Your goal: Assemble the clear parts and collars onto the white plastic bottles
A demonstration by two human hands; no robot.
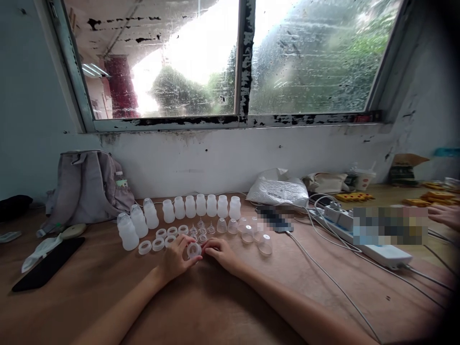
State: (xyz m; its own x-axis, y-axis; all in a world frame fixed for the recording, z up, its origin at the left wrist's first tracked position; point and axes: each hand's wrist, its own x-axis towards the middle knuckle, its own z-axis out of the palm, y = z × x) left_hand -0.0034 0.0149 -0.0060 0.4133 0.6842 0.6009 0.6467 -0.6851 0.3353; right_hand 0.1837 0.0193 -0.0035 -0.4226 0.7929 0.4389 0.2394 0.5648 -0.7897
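My left hand point(176, 258) is closed on a translucent bottle collar ring point(194, 250), its round opening turned towards me. Close at its right, my right hand point(221, 255) has its fingers bent together; what they hold, if anything, is hidden. Several more collar rings point(145, 247) lie to the left, just beyond my left hand. Behind my hands are several clear bottle nipples point(211, 227). Several clear domed caps point(265, 244) stand to the right. A row of frosted baby bottles point(201, 206) is at the back, with three capped bottles point(127, 232) at its left.
A grey backpack point(89, 187), a black flat pad point(50, 266) and a white cloth point(41, 254) lie left. To the right are a phone point(275, 220) with a cable, a silver bag point(278, 189) and a white power strip point(388, 256). Another person's hand point(445, 215) shows at far right.
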